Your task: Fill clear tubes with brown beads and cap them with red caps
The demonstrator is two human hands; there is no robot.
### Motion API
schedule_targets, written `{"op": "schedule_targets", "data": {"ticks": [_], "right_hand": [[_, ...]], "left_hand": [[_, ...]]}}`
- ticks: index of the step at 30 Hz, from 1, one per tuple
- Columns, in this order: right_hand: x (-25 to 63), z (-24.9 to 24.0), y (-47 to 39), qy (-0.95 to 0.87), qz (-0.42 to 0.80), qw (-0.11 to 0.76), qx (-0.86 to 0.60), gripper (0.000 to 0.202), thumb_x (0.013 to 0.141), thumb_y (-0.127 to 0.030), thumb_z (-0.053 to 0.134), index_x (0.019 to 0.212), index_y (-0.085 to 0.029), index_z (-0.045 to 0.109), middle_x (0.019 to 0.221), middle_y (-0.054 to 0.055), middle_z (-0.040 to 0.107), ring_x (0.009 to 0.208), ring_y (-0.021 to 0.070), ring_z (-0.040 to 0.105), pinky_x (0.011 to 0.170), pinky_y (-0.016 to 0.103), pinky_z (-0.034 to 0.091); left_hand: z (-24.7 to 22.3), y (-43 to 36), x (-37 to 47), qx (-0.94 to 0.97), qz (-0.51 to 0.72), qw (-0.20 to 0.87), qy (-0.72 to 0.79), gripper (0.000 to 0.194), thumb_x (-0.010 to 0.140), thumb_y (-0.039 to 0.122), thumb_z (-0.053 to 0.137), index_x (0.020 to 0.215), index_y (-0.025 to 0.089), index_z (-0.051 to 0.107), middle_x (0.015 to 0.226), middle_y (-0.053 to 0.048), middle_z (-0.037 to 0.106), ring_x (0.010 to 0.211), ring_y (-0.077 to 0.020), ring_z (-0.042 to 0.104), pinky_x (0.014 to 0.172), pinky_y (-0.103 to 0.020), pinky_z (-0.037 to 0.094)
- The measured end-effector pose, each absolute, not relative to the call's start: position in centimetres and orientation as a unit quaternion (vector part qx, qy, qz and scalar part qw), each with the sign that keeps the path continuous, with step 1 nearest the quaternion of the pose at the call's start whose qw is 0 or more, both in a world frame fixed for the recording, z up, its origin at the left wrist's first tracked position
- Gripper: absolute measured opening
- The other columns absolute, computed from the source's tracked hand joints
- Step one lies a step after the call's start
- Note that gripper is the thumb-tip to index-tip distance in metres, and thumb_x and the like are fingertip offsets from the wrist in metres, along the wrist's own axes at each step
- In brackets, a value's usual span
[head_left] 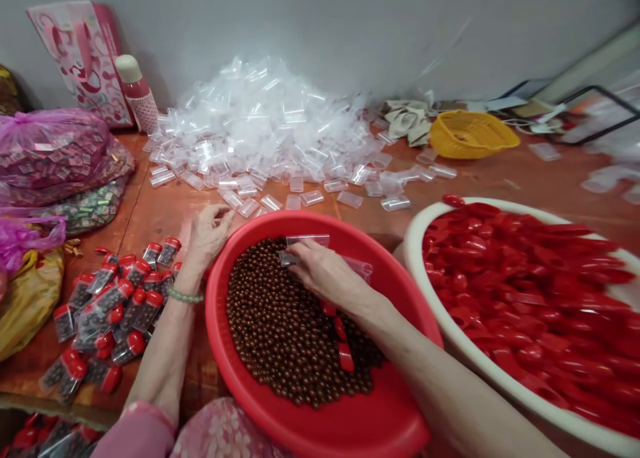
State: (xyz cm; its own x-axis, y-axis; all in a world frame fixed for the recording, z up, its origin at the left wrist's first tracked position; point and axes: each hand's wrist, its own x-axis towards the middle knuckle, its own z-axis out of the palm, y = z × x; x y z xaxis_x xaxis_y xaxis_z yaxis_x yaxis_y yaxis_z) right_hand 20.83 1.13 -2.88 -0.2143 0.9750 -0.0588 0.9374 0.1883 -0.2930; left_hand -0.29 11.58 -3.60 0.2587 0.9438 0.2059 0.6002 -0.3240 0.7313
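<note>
My right hand [320,268] is over a red basin [395,405] of brown beads [280,318], its fingers closed on a clear plastic box [289,258] at the beads' surface. Another clear piece [309,239] lies just behind those fingers. Several red caps [345,357] rest on the beads below my right wrist. My left hand [213,228] is on the wooden table outside the basin's left rim, fingers bent and close together; whatever they may hold is hidden. A green bracelet [185,296] circles my left wrist. Filled boxes with red caps [115,298] are heaped left of that arm.
Clear boxes [270,125] form a pile against the wall. A white tub [417,245] of red caps stands right, with a yellow basket [473,138] behind. Plastic bags [55,151], a pink bottle [140,101] and a patterned bag [83,61] are at left.
</note>
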Motion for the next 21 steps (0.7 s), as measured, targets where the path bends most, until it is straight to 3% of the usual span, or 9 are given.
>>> {"op": "schedule_targets", "data": {"ticks": [3, 6, 8, 12, 17, 21], "right_hand": [[21.4, -2.6, 0.9, -0.712, 0.275, 0.200, -0.614, 0.031, 0.085, -0.016, 0.059, 0.116, -0.016, 0.058, 0.109, 0.008, 0.069, 0.097, 0.0174, 0.067, 0.087, 0.033, 0.053], [21.5, -2.2, 0.6, -0.597, 0.458, 0.346, -0.560, 0.029, 0.081, -0.025, 0.065, 0.108, -0.017, 0.062, 0.103, 0.007, 0.071, 0.093, 0.0191, 0.068, 0.087, 0.038, 0.054], [21.4, -1.9, 0.4, -0.547, 0.516, 0.393, -0.530, 0.030, 0.077, -0.031, 0.070, 0.103, -0.017, 0.064, 0.097, 0.006, 0.071, 0.088, 0.0189, 0.068, 0.084, 0.039, 0.055], [21.1, -1.2, -0.1, -0.500, 0.538, 0.439, -0.518, 0.035, 0.071, -0.032, 0.077, 0.100, -0.018, 0.065, 0.093, 0.005, 0.070, 0.088, 0.0177, 0.067, 0.086, 0.038, 0.054], [20.5, -0.7, -0.7, -0.477, 0.555, 0.457, -0.506, 0.038, 0.070, -0.034, 0.079, 0.103, -0.020, 0.065, 0.095, 0.004, 0.070, 0.089, 0.0166, 0.066, 0.085, 0.034, 0.054], [20.1, -0.3, -1.0, -0.468, 0.571, 0.454, -0.499, 0.037, 0.072, -0.038, 0.078, 0.103, -0.022, 0.067, 0.101, 0.004, 0.072, 0.092, 0.0164, 0.067, 0.088, 0.033, 0.054]], "left_hand": [[-1.2, 7.6, -0.6, 0.748, 0.344, 0.293, 0.486, 0.024, 0.091, 0.028, 0.051, 0.103, 0.013, 0.064, 0.105, -0.010, 0.070, 0.095, -0.0185, 0.065, 0.085, -0.031, 0.053], [0.7, 3.7, -0.3, 0.805, 0.312, 0.264, 0.430, 0.024, 0.088, 0.024, 0.056, 0.108, 0.013, 0.062, 0.112, -0.013, 0.067, 0.109, -0.0237, 0.060, 0.099, -0.041, 0.047], [1.3, 1.9, 0.2, 0.828, 0.276, 0.275, 0.404, 0.032, 0.088, 0.028, 0.059, 0.117, 0.013, 0.057, 0.120, -0.014, 0.062, 0.116, -0.0262, 0.056, 0.103, -0.044, 0.044], [1.0, 0.5, 2.0, 0.840, 0.213, 0.317, 0.386, 0.048, 0.086, 0.033, 0.062, 0.127, 0.012, 0.048, 0.125, -0.018, 0.059, 0.119, -0.0299, 0.055, 0.103, -0.047, 0.046], [0.2, 0.6, 3.1, 0.859, 0.128, 0.289, 0.404, 0.031, 0.090, 0.022, 0.053, 0.118, 0.010, 0.052, 0.114, -0.018, 0.063, 0.110, -0.0304, 0.061, 0.095, -0.048, 0.050], [0.1, 0.9, 2.7, 0.841, 0.162, 0.317, 0.407, 0.025, 0.089, 0.019, 0.052, 0.114, 0.015, 0.055, 0.110, -0.012, 0.066, 0.105, -0.0247, 0.063, 0.093, -0.041, 0.051]]}}
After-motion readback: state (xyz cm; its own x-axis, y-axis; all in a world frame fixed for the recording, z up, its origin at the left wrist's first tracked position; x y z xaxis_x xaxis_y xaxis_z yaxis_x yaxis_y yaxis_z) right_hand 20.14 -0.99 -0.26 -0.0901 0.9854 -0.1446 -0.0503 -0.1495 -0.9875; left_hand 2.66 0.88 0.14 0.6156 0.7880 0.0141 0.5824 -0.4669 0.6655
